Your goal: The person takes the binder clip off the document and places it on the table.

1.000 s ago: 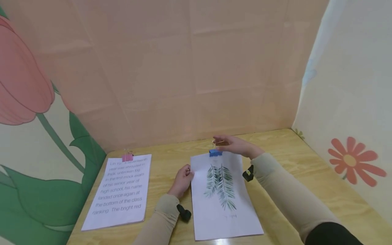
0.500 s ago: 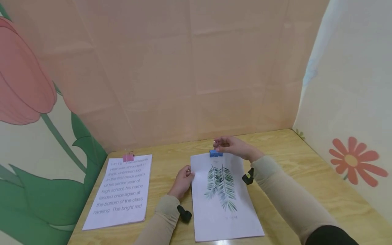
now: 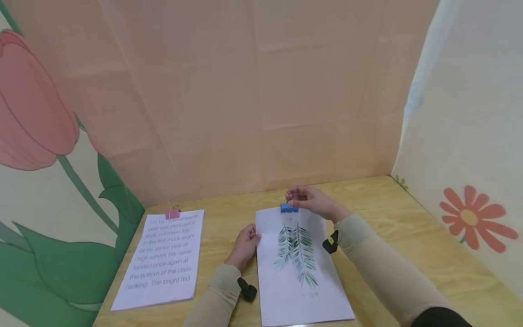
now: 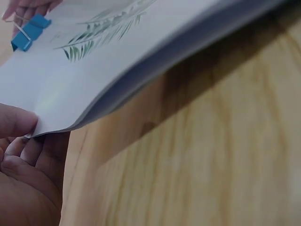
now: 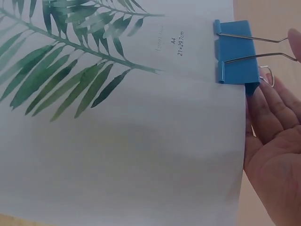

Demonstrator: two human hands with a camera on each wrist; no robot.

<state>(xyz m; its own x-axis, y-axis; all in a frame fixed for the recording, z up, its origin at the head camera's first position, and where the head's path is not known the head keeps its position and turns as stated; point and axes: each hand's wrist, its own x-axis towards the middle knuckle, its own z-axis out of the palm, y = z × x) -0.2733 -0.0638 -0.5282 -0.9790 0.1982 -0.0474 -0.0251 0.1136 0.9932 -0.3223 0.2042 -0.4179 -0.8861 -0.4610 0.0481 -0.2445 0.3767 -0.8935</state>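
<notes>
A white paper pad (image 3: 300, 281) printed with green palm leaves is slightly raised from the table along its left edge. My left hand (image 3: 243, 245) pinches that edge; in the left wrist view the thumb (image 4: 16, 120) lies on top and the fingers are curled beneath. A blue binder clip (image 5: 236, 52) sits on the pad's top edge, its wire handles sticking outward. My right hand (image 3: 316, 202) holds the clip by its handles, thumb tip at the wire ends and fingers behind and under the clip. The rear handle is partly hidden by the fingers.
Left of my hands lies a printed text stack (image 3: 159, 259) with a pink binder clip (image 3: 172, 213) at its top. The wooden table (image 3: 367, 200) meets a peach cloth backdrop (image 3: 261, 91) behind and flower-painted panels on both sides.
Both hands keep their places on the pad and the clip. The right fingers have curled in a little more around the handles. The whole view has shifted slightly.
</notes>
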